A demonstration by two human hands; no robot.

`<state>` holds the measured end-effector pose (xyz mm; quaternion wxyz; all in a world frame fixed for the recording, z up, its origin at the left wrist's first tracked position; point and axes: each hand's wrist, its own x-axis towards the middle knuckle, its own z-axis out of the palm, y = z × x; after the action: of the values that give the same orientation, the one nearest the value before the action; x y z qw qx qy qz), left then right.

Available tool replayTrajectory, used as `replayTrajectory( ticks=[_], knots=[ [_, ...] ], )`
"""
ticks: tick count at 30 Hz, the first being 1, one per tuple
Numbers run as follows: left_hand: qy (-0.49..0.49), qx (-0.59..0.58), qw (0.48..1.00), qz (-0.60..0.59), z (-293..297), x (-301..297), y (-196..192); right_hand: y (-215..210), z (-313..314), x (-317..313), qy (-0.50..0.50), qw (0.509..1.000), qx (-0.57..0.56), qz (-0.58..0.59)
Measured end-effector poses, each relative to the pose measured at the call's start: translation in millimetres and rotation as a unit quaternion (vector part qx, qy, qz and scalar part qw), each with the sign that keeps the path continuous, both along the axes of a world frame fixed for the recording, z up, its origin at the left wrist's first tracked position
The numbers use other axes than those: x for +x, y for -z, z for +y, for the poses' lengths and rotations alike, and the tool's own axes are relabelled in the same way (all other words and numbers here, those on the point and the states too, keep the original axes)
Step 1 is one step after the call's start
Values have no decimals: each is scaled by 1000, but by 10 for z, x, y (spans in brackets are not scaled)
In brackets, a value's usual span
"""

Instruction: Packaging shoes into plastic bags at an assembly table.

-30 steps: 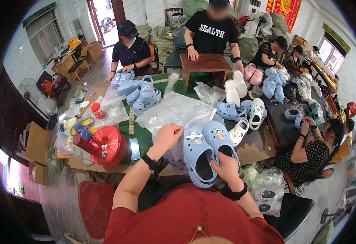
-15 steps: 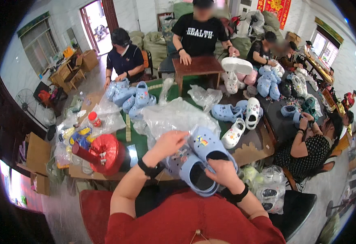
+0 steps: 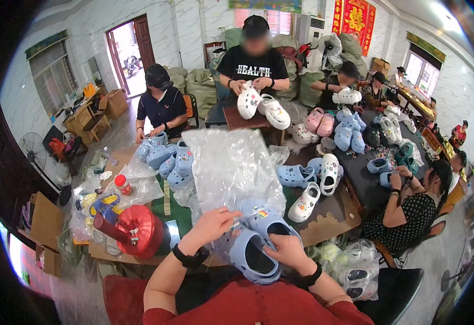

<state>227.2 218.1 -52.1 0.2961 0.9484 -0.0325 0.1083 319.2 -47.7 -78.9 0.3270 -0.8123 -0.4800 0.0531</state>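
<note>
1. Blue foam clogs (image 3: 258,246) sit at six o'clock on the bench (image 3: 323,227), likely light and springy.
2. Left hand (image 3: 212,222) pinches the clear bag (image 3: 234,173).
3. Right hand (image 3: 287,250) clasps a clog's heel rim, the best hold.

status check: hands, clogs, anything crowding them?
Both hands on the blue clogs: left hand at the top, right hand alongside. Clear plastic bag right behind.

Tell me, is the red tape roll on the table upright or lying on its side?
On its side: the red tape roll shows its round face sideways, its dark handle pointing left.
</note>
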Motion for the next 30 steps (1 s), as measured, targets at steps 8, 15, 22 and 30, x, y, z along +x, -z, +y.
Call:
replayTrajectory(
  ticks=[8,15,22,30],
  knots=[
    [-171,-29,981,-86,131,-124,338,125,55,95,65,996,12,61],
    [-261,-180,943,-99,96,-246,767,94,116,42,65,996,12,53],
    [-258,-331,905,-66,66,-305,845,111,137,-11,64,997,-1,44],
    [-278,-297,909,-90,266,-246,633,13,370,-120,80,995,23,46]
  ],
)
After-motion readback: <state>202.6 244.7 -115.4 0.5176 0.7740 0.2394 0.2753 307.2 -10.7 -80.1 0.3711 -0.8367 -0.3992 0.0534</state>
